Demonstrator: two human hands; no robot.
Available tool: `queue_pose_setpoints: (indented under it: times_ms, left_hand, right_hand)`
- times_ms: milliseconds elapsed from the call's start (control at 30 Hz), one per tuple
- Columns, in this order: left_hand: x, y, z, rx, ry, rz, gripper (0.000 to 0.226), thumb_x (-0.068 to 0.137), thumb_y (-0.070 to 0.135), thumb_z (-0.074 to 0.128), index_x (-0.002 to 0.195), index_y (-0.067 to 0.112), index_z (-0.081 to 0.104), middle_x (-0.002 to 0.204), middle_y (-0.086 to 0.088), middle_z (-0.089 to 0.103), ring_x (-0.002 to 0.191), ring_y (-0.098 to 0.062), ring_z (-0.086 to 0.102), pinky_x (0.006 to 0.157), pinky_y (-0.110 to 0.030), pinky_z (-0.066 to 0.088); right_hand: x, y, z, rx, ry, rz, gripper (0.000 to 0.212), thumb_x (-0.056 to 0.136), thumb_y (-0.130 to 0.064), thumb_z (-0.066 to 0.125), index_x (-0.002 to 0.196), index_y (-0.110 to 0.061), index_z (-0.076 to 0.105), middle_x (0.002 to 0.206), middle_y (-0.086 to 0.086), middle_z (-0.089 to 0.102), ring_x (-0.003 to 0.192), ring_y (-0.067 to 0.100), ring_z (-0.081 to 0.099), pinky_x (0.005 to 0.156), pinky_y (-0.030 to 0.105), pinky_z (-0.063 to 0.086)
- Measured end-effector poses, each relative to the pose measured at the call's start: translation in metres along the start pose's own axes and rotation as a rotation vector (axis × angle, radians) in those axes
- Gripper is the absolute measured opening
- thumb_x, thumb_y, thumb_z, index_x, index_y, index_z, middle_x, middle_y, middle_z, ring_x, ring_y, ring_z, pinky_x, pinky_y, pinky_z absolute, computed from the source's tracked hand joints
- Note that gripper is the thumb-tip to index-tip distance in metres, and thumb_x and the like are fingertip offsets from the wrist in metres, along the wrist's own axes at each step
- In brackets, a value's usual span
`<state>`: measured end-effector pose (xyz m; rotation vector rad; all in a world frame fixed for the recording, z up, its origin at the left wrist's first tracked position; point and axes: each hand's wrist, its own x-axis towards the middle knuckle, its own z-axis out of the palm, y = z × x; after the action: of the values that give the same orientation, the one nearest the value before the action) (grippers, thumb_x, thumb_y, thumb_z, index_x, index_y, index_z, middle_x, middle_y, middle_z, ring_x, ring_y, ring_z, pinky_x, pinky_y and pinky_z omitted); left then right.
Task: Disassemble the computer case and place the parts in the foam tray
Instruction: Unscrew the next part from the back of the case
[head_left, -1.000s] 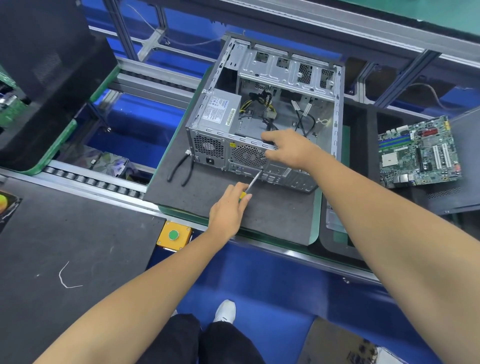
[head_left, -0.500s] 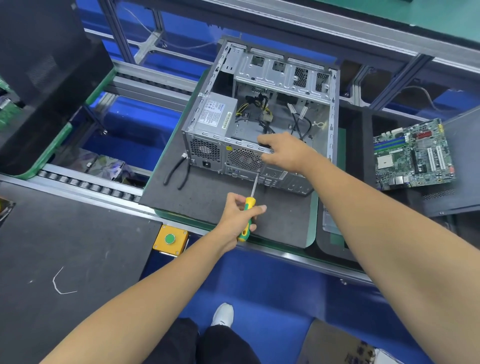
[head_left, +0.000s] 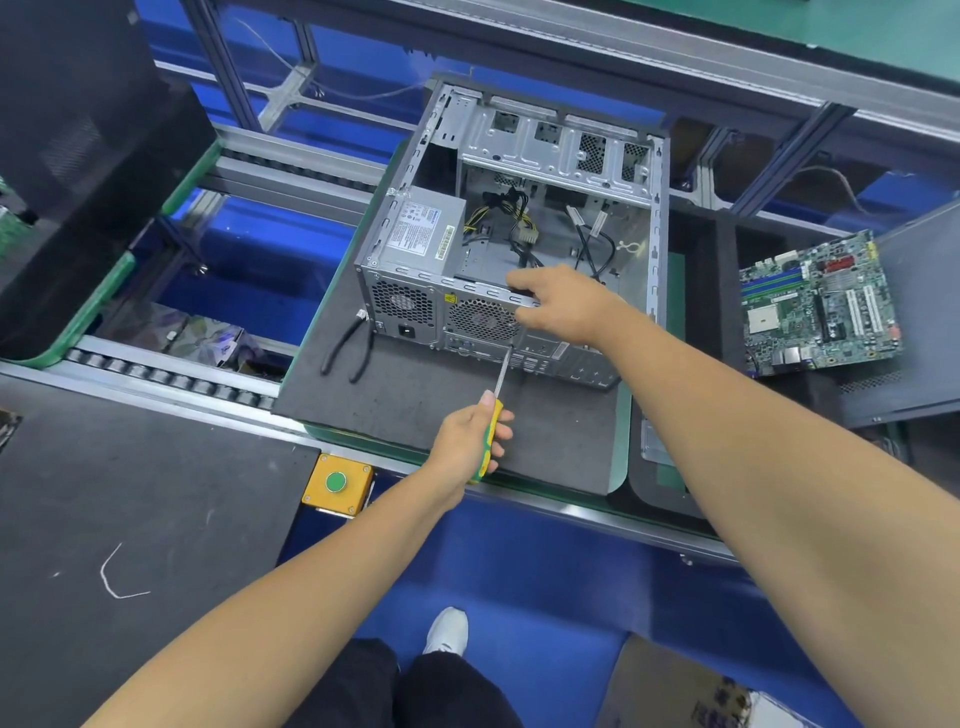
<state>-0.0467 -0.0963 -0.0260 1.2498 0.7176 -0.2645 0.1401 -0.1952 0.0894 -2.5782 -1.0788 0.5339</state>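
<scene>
An open grey computer case (head_left: 561, 156) lies on a dark foam mat (head_left: 415, 400), rear panel towards me. A power supply (head_left: 423, 228) and loose cables (head_left: 519, 228) sit inside it. My right hand (head_left: 558, 306) grips the top edge of the rear panel above the round fan grille (head_left: 480, 319). My left hand (head_left: 467, 441) holds a yellow-green screwdriver (head_left: 491, 431), whose metal tip touches the rear panel below the grille. A green motherboard (head_left: 818, 306) lies in the black foam tray (head_left: 696, 291) at the right.
Black-handled pliers (head_left: 345, 353) lie on the mat left of the case. A yellow box with a green button (head_left: 336, 483) sits at the bench edge. A roller conveyor (head_left: 171, 379) runs at the left. A dark metal panel (head_left: 924, 322) lies at the far right.
My left hand drew back towards me along the screwdriver, so the yellow-green handle now shows. The tip stays at the rear panel. My right hand keeps its grip on the case edge.
</scene>
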Motion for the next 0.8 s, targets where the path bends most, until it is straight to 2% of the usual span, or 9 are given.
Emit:
queue_pose_setpoints:
  times_ms: [100, 133, 200, 267, 367, 467, 600, 700, 800]
  left_hand:
    - [0.002, 0.001, -0.003, 0.029, -0.017, 0.036, 0.041, 0.105, 0.052, 0.049, 0.114, 0.014, 0.061, 0.089, 0.000, 0.066, 0.057, -0.009, 0.053, 0.048, -0.024, 0.045]
    - [0.002, 0.001, -0.003, 0.028, 0.008, 0.055, 0.037, 0.102, 0.049, 0.057, 0.119, 0.016, 0.052, 0.101, -0.002, 0.063, 0.062, -0.010, 0.056, 0.049, -0.025, 0.047]
    - [0.002, -0.002, -0.004, 0.056, 0.070, 0.087, 0.050, 0.092, 0.040, 0.075, 0.119, 0.019, 0.039, 0.110, -0.004, 0.052, 0.071, -0.014, 0.058, 0.053, -0.026, 0.052]
    - [0.005, -0.007, -0.008, 0.089, 0.095, 0.140, 0.046, 0.088, 0.033, 0.081, 0.109, 0.016, 0.044, 0.100, -0.005, 0.053, 0.064, -0.012, 0.057, 0.052, -0.026, 0.052]
    - [0.010, -0.006, -0.014, 0.076, 0.083, 0.148, 0.034, 0.092, 0.034, 0.076, 0.098, 0.011, 0.051, 0.090, -0.006, 0.059, 0.062, -0.005, 0.065, 0.056, -0.027, 0.056]
    - [0.006, -0.005, -0.012, 0.068, 0.021, 0.122, 0.034, 0.102, 0.042, 0.060, 0.101, 0.008, 0.059, 0.092, -0.007, 0.061, 0.065, -0.009, 0.067, 0.060, -0.029, 0.056]
    - [0.005, -0.001, -0.014, 0.089, -0.017, 0.086, 0.038, 0.108, 0.045, 0.043, 0.107, 0.015, 0.066, 0.090, 0.002, 0.061, 0.064, -0.008, 0.055, 0.055, -0.024, 0.047]
    - [0.002, 0.002, -0.014, 0.091, -0.020, 0.083, 0.032, 0.101, 0.048, 0.058, 0.112, 0.018, 0.055, 0.097, -0.002, 0.056, 0.059, -0.007, 0.052, 0.049, -0.023, 0.047]
    - [0.001, -0.002, -0.016, 0.094, 0.029, 0.091, 0.045, 0.088, 0.042, 0.079, 0.105, 0.012, 0.049, 0.094, -0.005, 0.056, 0.056, -0.008, 0.054, 0.048, -0.021, 0.048]
  right_hand:
    - [-0.001, 0.000, 0.000, 0.000, 0.003, -0.006, 0.022, 0.087, -0.023, 0.056, 0.080, -0.018, 0.036, 0.064, 0.002, 0.036, 0.057, 0.019, 0.031, 0.056, 0.035, 0.025]
    - [-0.001, 0.000, 0.000, -0.001, 0.005, -0.008, 0.022, 0.088, -0.023, 0.056, 0.081, -0.018, 0.036, 0.064, 0.002, 0.036, 0.057, 0.019, 0.030, 0.056, 0.035, 0.024]
    - [0.000, 0.000, -0.001, -0.005, 0.005, -0.012, 0.023, 0.088, -0.023, 0.057, 0.081, -0.018, 0.036, 0.064, 0.002, 0.035, 0.057, 0.019, 0.030, 0.056, 0.035, 0.024]
    - [0.000, 0.000, 0.000, -0.004, 0.005, -0.017, 0.023, 0.089, -0.023, 0.057, 0.080, -0.018, 0.036, 0.064, 0.001, 0.035, 0.057, 0.019, 0.029, 0.056, 0.035, 0.024]
    - [0.000, 0.000, 0.000, -0.014, 0.005, -0.015, 0.022, 0.089, -0.023, 0.057, 0.082, -0.015, 0.037, 0.064, 0.003, 0.035, 0.058, 0.020, 0.030, 0.056, 0.036, 0.023]
    - [0.001, 0.001, 0.001, -0.024, 0.014, -0.015, 0.022, 0.088, -0.023, 0.056, 0.082, -0.015, 0.037, 0.065, 0.004, 0.037, 0.058, 0.020, 0.031, 0.056, 0.036, 0.024]
    - [0.001, 0.001, 0.002, -0.026, 0.010, -0.013, 0.020, 0.088, -0.023, 0.056, 0.083, -0.016, 0.038, 0.066, 0.004, 0.039, 0.060, 0.021, 0.034, 0.056, 0.036, 0.026]
    - [0.001, 0.000, 0.001, -0.035, 0.014, -0.018, 0.021, 0.088, -0.024, 0.056, 0.080, -0.020, 0.037, 0.065, 0.002, 0.039, 0.058, 0.019, 0.034, 0.055, 0.035, 0.026]
    - [0.001, 0.000, 0.000, -0.038, 0.005, -0.018, 0.025, 0.088, -0.026, 0.056, 0.077, -0.025, 0.034, 0.064, 0.001, 0.039, 0.057, 0.018, 0.034, 0.055, 0.035, 0.026]
